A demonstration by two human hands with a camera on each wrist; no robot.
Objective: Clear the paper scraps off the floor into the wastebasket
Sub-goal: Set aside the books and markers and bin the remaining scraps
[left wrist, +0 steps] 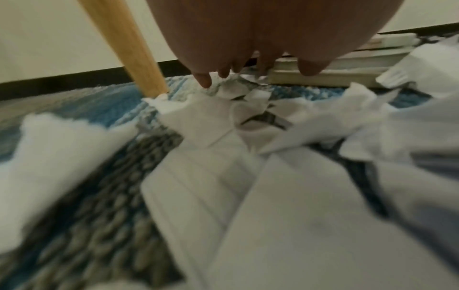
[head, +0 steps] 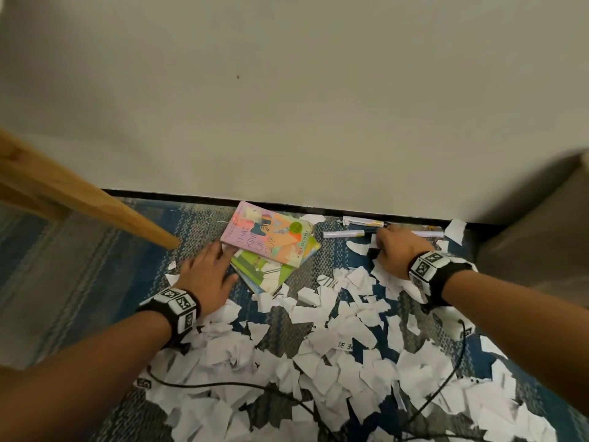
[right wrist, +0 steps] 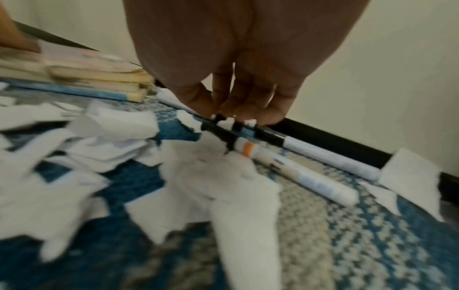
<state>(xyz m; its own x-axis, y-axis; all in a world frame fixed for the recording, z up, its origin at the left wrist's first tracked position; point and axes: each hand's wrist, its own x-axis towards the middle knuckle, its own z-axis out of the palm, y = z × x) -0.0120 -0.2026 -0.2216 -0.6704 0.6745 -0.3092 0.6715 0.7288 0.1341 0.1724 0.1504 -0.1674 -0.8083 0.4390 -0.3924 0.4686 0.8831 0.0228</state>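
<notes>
1. Presently, the paper scraps (head: 322, 339) are being left strewn over the rug (head: 105, 250), thickest on the near side of the stack of books (head: 271, 247); the wastebasket is not being shown in any view.
2. The left hand (head: 207, 275) is being laid flat with its fingers straight, just left of the books and touching their edge; nothing is being gripped by it. Books could be dragged along with the scraps if a sweep is made from there.
3. The right hand (head: 393, 247) is being lowered onto the markers (right wrist: 298, 172) to the right of the books; its fingertips (right wrist: 250, 113) are touching them, but whether a marker is being pinched cannot be told. Markers could be gathered up with paper and binned by mistake.
4. A black cable (head: 459, 362) is being draped across the scraps nearer than the books and could be snagged.
</notes>
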